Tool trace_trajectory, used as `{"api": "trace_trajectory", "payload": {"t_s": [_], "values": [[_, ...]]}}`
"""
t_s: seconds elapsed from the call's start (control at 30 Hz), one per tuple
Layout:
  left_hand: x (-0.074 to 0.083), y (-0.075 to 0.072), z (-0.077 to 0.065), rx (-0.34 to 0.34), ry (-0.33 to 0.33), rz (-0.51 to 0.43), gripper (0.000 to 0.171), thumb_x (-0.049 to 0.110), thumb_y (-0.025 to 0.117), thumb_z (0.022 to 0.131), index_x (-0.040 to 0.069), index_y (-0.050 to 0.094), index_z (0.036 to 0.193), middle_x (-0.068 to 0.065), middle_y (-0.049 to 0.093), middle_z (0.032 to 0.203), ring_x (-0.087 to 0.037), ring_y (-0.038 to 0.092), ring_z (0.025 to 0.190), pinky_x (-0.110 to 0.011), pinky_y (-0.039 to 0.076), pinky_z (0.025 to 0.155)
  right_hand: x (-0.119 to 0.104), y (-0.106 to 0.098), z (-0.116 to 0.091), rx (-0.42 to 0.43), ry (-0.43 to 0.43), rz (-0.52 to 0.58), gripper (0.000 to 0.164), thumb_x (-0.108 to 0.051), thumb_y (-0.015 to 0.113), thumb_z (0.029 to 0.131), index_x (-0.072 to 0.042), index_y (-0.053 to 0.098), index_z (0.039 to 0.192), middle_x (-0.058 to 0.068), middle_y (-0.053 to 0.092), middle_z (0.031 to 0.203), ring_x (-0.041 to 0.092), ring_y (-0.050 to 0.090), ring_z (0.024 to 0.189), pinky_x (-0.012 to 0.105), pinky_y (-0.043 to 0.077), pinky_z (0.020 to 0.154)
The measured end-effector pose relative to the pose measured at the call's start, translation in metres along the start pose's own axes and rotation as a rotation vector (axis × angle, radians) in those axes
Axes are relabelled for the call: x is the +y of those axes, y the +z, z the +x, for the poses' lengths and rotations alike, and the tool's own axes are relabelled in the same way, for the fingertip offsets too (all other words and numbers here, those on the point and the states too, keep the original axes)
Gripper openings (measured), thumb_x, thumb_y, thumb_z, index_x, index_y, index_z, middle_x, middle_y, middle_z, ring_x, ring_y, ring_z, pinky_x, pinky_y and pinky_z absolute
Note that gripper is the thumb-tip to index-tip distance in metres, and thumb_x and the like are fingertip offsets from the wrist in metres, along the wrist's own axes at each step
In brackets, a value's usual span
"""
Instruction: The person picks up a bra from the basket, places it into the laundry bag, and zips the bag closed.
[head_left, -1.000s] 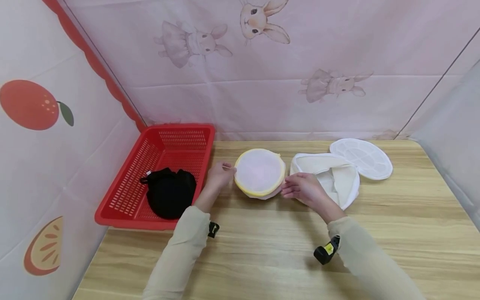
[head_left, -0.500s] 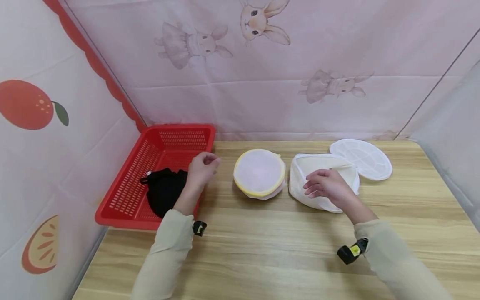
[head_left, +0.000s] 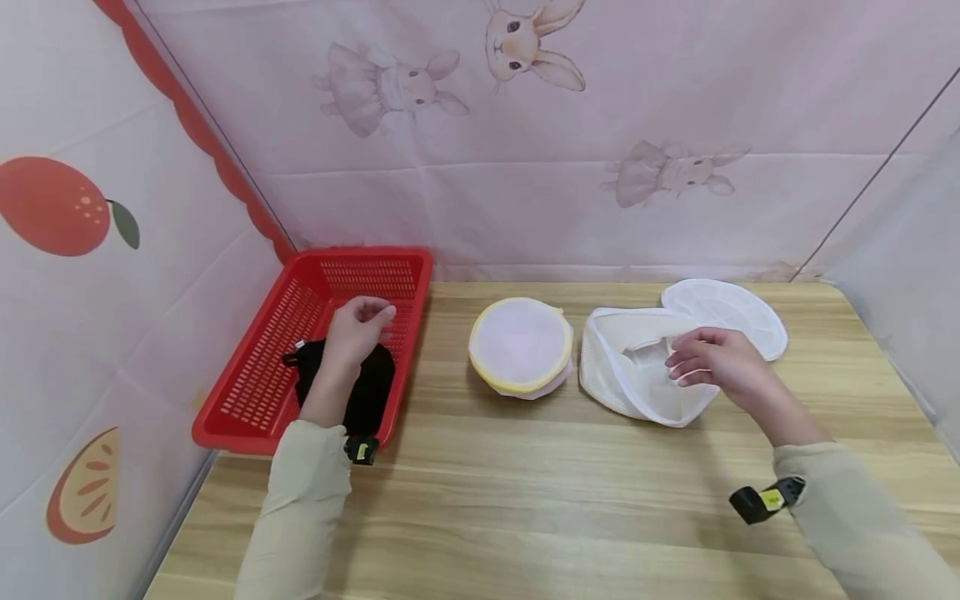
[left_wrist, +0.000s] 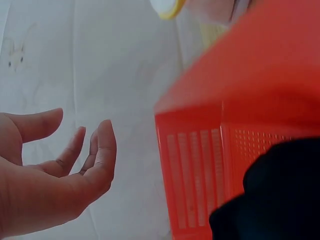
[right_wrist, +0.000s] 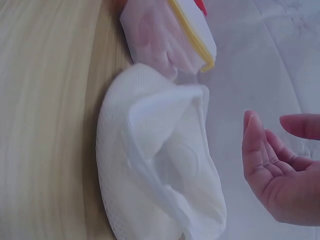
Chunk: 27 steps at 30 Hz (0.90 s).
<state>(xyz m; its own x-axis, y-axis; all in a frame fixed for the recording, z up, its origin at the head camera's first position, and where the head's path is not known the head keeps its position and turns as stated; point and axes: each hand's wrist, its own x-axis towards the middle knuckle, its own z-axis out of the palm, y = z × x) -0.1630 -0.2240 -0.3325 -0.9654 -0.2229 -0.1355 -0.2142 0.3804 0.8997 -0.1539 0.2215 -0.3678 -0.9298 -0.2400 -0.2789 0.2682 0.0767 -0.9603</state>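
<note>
My left hand (head_left: 357,333) hovers over the red plastic basket (head_left: 405,387), above a black cloth item (head_left: 372,392) lying inside it. In the left wrist view its fingers bend loosely and hold nothing. My right hand (head_left: 722,367) hangs above the white mesh laundry bag (head_left: 607,379), which lies with its mouth gaping upward; the right wrist view shows nothing between the relaxed fingers. Midway between the hands stands a round mesh bag (head_left: 521,342) with a yellow zipper rim, its top closed over. Behind the white bag rests its round white mesh lid (head_left: 723,308).
All of these stand on a wood-grain table (head_left: 517,500). A pink curtain (head_left: 525,208) with rabbit prints rises along the back edge, and a white sheet with fruit prints (head_left: 56,333) borders the left side.
My left hand has left the yellow-rimmed bag's edge and moved left over the basket. My right hand has drawn away from that bag to the right, over the white bag.
</note>
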Motion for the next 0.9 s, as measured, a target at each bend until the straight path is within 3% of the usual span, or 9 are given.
{"api": "trace_trajectory", "payload": {"t_s": [0.17, 0.47, 0.63, 0.9], "values": [[-0.005, -0.015, 0.002, -0.009, -0.044, 0.037, 0.034, 0.020, 0.051, 0.094, -0.003, 0.048, 0.119, -0.019, 0.051, 0.111, -0.030, 0.052, 0.098, -0.029, 0.051, 0.076, 0.001, -0.018, -0.006, 0.022, 0.020, 0.018, 0.021, -0.004, 0.046, 0.093, -0.012, 0.061, 0.081, 0.003, 0.065, 0.075, 0.014, 0.064, 0.065, 0.026, 0.053, 0.059], [-0.014, -0.040, 0.004, -0.008, -0.126, 0.089, 0.041, 0.027, 0.049, 0.094, -0.002, 0.044, 0.123, -0.016, 0.050, 0.111, -0.016, 0.053, 0.087, -0.021, 0.050, 0.070, 0.017, -0.049, -0.014, 0.068, 0.081, 0.041, 0.023, -0.005, 0.051, 0.092, -0.015, 0.064, 0.075, 0.002, 0.064, 0.070, 0.013, 0.061, 0.060, 0.025, 0.052, 0.055], [-0.025, -0.056, 0.007, -0.017, -0.157, 0.074, 0.042, 0.027, 0.048, 0.094, -0.003, 0.042, 0.122, -0.015, 0.047, 0.113, -0.021, 0.051, 0.096, -0.027, 0.050, 0.079, 0.025, -0.059, -0.016, 0.088, 0.102, 0.059, 0.023, -0.005, 0.053, 0.090, -0.012, 0.064, 0.072, 0.002, 0.062, 0.066, 0.012, 0.060, 0.057, 0.024, 0.051, 0.052], [-0.042, -0.077, 0.012, -0.055, -0.219, 0.062, 0.047, 0.029, 0.048, 0.094, -0.005, 0.040, 0.126, -0.021, 0.044, 0.124, -0.026, 0.048, 0.103, -0.041, 0.042, 0.092, 0.042, -0.067, -0.016, 0.129, 0.177, -0.126, 0.023, -0.010, 0.051, 0.091, -0.015, 0.061, 0.071, -0.003, 0.062, 0.065, 0.010, 0.060, 0.058, 0.025, 0.052, 0.055]]}}
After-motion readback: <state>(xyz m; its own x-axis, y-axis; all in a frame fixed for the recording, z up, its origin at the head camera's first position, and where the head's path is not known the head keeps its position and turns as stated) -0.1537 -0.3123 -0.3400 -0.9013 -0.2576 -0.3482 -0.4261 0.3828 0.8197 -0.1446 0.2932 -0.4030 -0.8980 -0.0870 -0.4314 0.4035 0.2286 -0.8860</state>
